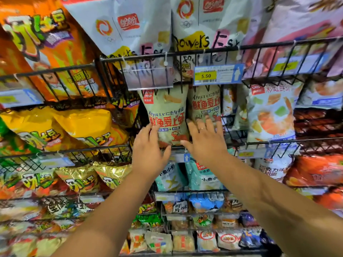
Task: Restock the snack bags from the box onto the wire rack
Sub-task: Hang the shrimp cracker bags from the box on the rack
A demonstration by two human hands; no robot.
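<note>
Plainly, left hand (148, 151) and right hand (206, 140), grip wide, touch CRISP bags (167, 110) under 5.50 tag (206, 76).

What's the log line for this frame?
left hand: touches left beige bag | right hand: touches right beige bag | wire rack: stocked

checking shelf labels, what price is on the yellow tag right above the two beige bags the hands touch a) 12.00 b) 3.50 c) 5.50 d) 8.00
c, the yellow tag on the wire just above the beige bags reads 5.50.
</note>
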